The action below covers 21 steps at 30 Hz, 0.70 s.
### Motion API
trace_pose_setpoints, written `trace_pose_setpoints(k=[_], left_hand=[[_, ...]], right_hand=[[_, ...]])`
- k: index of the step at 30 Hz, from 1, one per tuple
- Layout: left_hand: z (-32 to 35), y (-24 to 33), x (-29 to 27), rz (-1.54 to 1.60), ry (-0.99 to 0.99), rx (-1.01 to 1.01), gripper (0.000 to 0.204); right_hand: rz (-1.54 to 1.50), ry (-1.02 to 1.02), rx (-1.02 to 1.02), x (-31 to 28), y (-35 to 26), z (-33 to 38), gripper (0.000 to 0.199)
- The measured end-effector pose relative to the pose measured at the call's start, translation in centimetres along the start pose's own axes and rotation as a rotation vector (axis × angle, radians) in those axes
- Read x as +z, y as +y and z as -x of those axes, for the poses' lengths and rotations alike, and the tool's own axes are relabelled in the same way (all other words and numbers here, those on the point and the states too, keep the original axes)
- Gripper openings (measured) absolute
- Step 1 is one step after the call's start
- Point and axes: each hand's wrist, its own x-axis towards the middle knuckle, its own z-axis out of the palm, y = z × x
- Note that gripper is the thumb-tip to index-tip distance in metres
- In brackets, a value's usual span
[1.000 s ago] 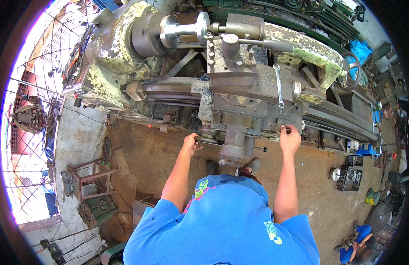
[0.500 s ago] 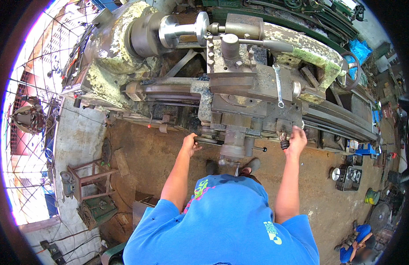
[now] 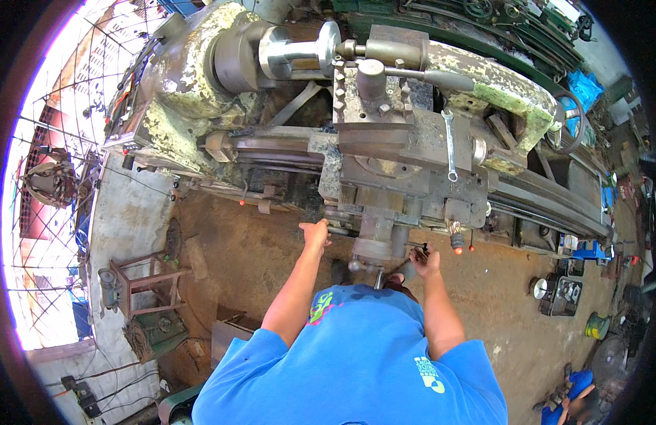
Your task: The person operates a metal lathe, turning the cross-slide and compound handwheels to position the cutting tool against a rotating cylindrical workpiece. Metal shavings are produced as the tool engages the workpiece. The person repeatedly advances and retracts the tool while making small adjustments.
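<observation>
At the front edge of the lathe's carriage point(image 3: 437, 196), toward its left corner, the left hand point(image 3: 316, 233) is at a dark handle point(image 3: 343, 231), thumb out, fingers half curled; I can't tell whether it grips. The right hand point(image 3: 426, 262), fingers bent, meets the black-knobbed lever point(image 3: 418, 245) right of that edge's middle, its hold unclear. A wrench point(image 3: 450, 147) lies near the carriage's right edge.

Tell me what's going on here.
A person in a blue T-shirt is at a worn metal lathe. The left hand is at a dark handle on its front; the right hand is at a black-knobbed lever, though neither grip is clear. A shiny flanged workpiece sits between the chuck and the tailstock, and a wrench lies on the carriage.
</observation>
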Motion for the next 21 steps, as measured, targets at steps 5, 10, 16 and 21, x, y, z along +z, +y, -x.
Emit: trace_pose_setpoints(k=[5, 10, 16, 21], left_hand=[[-1.0, -0.4, -0.1, 0.046, -0.006, -0.01, 0.074], [-1.3, -0.5, -0.4, 0.033, -0.057, -0.028, 0.071], [-0.8, -0.1, -0.4, 0.005, -0.015, -0.024, 0.057], [-0.4, 0.1, -0.5, -0.001, -0.018, -0.017, 0.054]], right_hand=[[-0.216, 0.004, -0.005, 0.5, 0.5, -1.5, 0.03], [-0.249, 0.059, 0.006, 0.2, -0.1, -2.6, 0.027], [-0.229, 0.058, 0.039, -0.3, -0.5, -1.7, 0.025], [-0.204, -0.001, 0.089, -0.2, -0.7, -0.7, 0.027]])
